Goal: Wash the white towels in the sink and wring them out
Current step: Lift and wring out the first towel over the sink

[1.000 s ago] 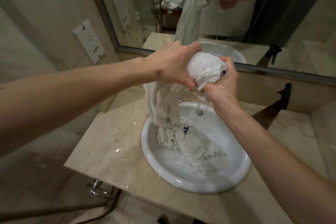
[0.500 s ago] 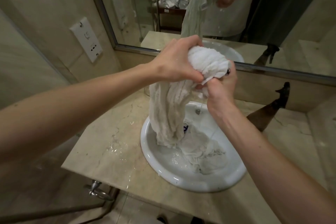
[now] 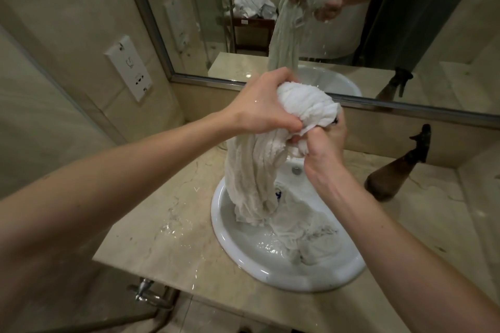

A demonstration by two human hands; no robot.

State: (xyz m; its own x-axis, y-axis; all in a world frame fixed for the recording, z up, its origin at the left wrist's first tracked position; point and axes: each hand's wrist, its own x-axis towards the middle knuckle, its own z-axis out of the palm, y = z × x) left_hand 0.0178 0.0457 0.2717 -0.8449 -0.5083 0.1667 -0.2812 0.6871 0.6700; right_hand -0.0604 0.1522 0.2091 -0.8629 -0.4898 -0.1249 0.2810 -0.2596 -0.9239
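mid-frame, both hands, left hand (image 3: pixel 259 105) and right hand (image 3: pixel 322 140), tight around a bunched towel (image 3: pixel 305 105) above the sink (image 3: pixel 230 238)

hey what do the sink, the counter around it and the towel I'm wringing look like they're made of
Sink: likely glazed ceramic, glossy white with bright highlights.
Counter: looks like polished marble or similar stone, beige with darker veins and a wet sheen.
Towel, gripped by the left hand and right hand: probably cotton terry, matte white, soft bunched folds with a fuzzy surface.
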